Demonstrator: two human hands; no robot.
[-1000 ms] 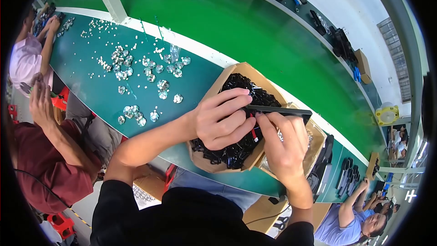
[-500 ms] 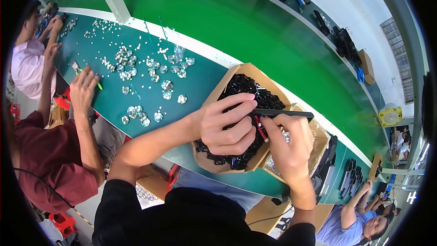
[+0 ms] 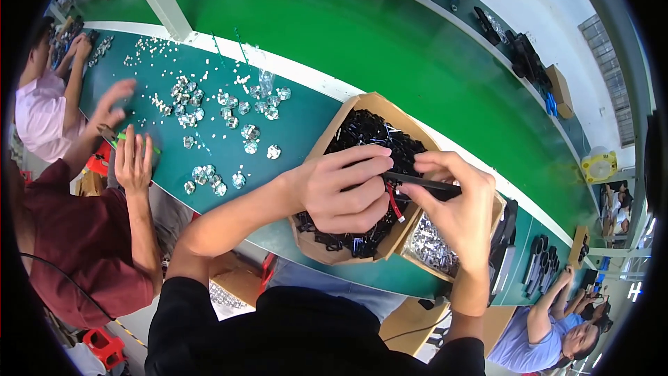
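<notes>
Over a cardboard box I hold a long black bar-shaped part (image 3: 437, 186) between both hands. My left hand (image 3: 351, 191) is closed on its left end, fingers curled. Against the bar's right portion press the thumb and fingers of my right hand (image 3: 463, 205). A short red wire (image 3: 395, 202) with a small white connector hangs below the bar, between my hands. The cardboard box (image 3: 320, 146) beneath is filled with small black parts (image 3: 365, 131). Beside it, under my right hand, a smaller box holds many small silvery parts (image 3: 431, 244).
Clusters of clear and silvery pieces (image 3: 251, 132) and small white bits (image 3: 149, 49) lie on the green table (image 3: 292, 108). At left, a co-worker in a dark red shirt (image 3: 76, 244) has hands over the table edge. Black tools (image 3: 539, 264) lie at right.
My right hand's fingers have lifted and spread along the bar, uncovering more of the silvery parts. The bar's right end now sits nearer my palm. The co-worker's hands at left have moved.
</notes>
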